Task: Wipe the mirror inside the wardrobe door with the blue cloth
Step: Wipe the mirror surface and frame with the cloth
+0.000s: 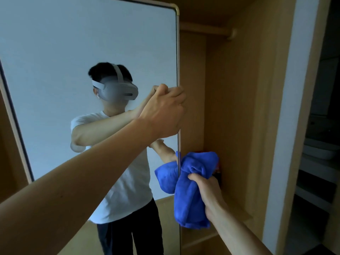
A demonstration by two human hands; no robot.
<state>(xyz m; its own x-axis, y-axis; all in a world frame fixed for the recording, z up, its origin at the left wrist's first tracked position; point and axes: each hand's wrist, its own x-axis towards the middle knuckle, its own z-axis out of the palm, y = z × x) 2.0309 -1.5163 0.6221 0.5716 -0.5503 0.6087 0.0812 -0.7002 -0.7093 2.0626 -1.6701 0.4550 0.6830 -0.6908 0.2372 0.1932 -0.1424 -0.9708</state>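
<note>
A tall mirror (73, 43) with a thin light frame fills the left and centre of the head view, on the inside of the wardrobe door. My left hand (165, 113) is clenched around the mirror's right edge at mid height. Lower down, just right of that edge, my right hand (206, 188) grips a bunched blue cloth (191, 190). The cloth touches or nearly touches the door's edge; its reflection shows in the glass. The mirror reflects a person in a white T-shirt wearing a headset.
Behind the door is the open wooden wardrobe (239, 107) with a hanging rail (207, 30) at the top and a low shelf (211, 234). A white wall strip (287, 126) stands to the right, with dark shelving and a basin (320, 150) beyond it.
</note>
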